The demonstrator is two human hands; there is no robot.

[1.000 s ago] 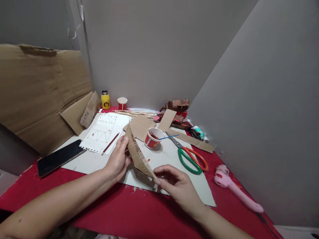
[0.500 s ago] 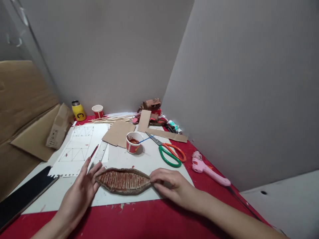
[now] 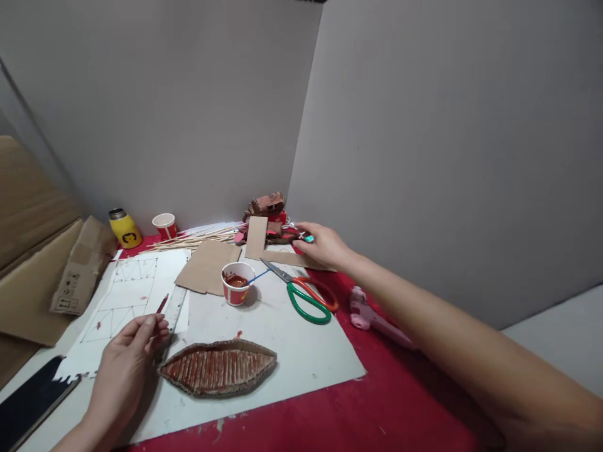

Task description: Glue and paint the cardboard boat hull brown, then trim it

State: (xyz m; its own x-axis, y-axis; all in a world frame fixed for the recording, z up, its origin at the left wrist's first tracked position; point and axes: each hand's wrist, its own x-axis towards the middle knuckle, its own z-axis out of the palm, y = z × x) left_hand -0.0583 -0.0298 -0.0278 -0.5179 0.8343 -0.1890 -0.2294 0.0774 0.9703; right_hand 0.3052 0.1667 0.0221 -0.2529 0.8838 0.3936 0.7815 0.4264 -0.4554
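My right arm stretches toward the table's far edge, its hand (image 3: 321, 245) palm down, fingers curled; my left hand (image 3: 128, 359) hovers low, thumb meeting fingers.

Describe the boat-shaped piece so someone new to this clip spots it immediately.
On the red table, find the large pale sheet. Near its front edge, beside the left hand, lies the boat-shaped piece. Unlike the flat cardboard farther back, it has a raised rim around a ribbed, reddish-brown interior.
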